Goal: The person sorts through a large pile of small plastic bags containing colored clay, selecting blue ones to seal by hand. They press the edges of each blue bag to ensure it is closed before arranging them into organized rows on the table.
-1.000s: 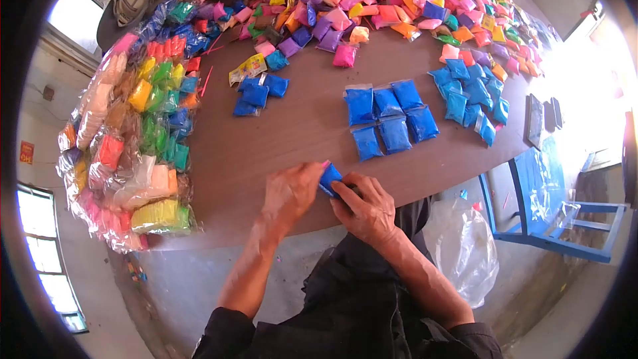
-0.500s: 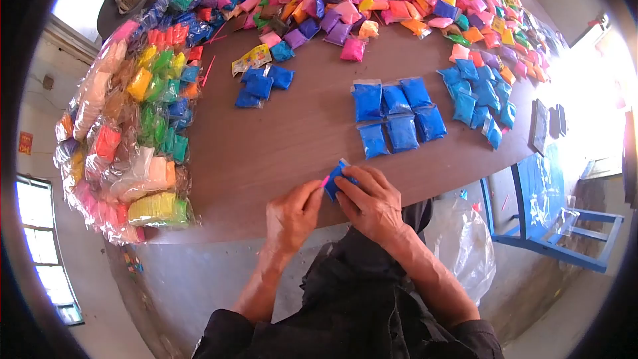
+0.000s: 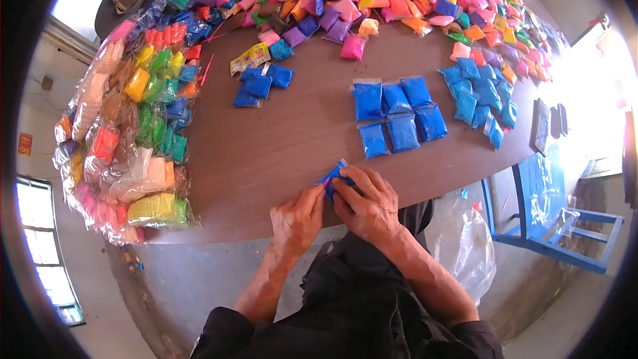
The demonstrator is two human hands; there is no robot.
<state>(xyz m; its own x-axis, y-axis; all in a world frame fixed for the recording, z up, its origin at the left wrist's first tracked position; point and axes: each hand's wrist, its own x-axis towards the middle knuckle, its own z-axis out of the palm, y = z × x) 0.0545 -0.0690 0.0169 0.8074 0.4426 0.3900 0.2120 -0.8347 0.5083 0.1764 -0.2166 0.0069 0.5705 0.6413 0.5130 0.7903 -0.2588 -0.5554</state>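
Near the table's front edge, my right hand (image 3: 367, 205) is closed on a small blue packet (image 3: 339, 167), its fingers covering much of it. My left hand (image 3: 296, 218) pinches a thin pink stick (image 3: 327, 182), whose tip lies against the packet. The left fingertips meet the packet's left side. Just beyond my hands, several filled blue packets (image 3: 403, 132) lie flat in two rows. A smaller cluster of blue packets (image 3: 258, 85) rests farther left.
Lighter blue packets (image 3: 485, 93) are heaped at the right, near a dark phone-like object (image 3: 540, 119). A large pile of multicoloured packets (image 3: 345, 10) covers the far side. Bagged bundles (image 3: 156, 113) line the left edge. A blue chair (image 3: 531, 199) stands at right.
My left hand has moved slightly right and closer to my right hand, bringing the pink stick over the packet. The packets on the table have stayed put.
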